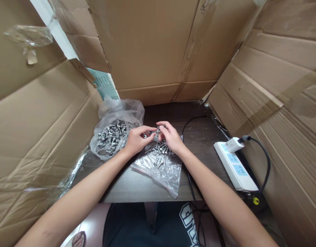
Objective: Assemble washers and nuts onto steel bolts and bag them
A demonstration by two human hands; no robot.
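Observation:
My left hand (138, 138) and my right hand (170, 137) meet over the middle of the table. Between their fingertips is a small silver bolt (157, 131), which both hands pinch; the fingers partly hide it. Just below lies a clear plastic zip bag (168, 176), with several loose bolts (160, 149) on it, some with nuts or washers. Left of my left hand, an open clear plastic bag (101, 152) holds a heap of short bolts (113, 135) with hardware fitted on them.
Cardboard walls (153, 44) enclose the dark wooden table (117, 188) at the back and both sides. At the right stands a white power strip (236, 168) with a plugged-in adapter (233, 144). A black cable (190, 121) runs over the table behind my right hand.

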